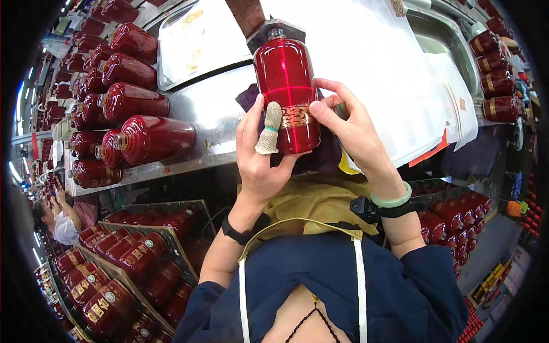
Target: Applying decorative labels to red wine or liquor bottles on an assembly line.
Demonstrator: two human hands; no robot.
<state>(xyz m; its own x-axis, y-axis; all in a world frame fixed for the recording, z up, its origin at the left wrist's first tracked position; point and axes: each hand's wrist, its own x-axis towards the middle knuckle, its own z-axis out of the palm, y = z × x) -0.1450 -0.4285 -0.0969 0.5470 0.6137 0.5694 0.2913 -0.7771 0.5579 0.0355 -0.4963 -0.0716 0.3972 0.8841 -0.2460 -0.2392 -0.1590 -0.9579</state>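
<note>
A glossy dark red bottle point(286, 86) lies on the metal table point(206, 108), neck pointing away, with red laser lines crossing its body. A gold patterned label point(295, 116) sits near its base. My left hand point(258, 163) grips the bottle's lower end from the left; its thumb wears a knitted finger cot point(269, 128). My right hand point(350, 128) holds the bottle from the right, thumb pressing on the label's edge. A dark purple cloth point(329, 154) lies under the bottle.
Several red bottles point(137, 103) lie in rows on the table's left. A metal tray point(197, 40) and white sheets point(389, 74) sit behind. More bottles point(494, 74) stand at the right. Crates of bottles point(131, 257) are stacked below left and to the right point(457, 217). Another person point(60, 220) works at far left.
</note>
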